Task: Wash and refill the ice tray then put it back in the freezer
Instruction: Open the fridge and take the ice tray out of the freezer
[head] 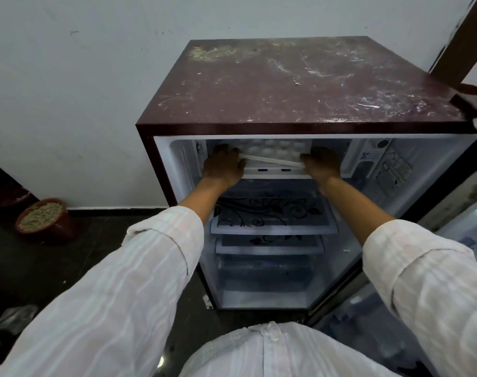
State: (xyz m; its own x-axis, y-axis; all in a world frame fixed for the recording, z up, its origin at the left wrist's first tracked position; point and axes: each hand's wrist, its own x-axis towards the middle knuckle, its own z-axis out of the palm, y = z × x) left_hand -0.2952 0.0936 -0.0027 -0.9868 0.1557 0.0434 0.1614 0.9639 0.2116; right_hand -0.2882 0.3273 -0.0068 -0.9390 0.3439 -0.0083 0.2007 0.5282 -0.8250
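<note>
White ice tray (272,156) between both hands (225,167)

Maroon fridge top (300,83) (scuffed whitish), black floral swirls on white shelves (270,213), pale striped sleeves (117,289).
</note>
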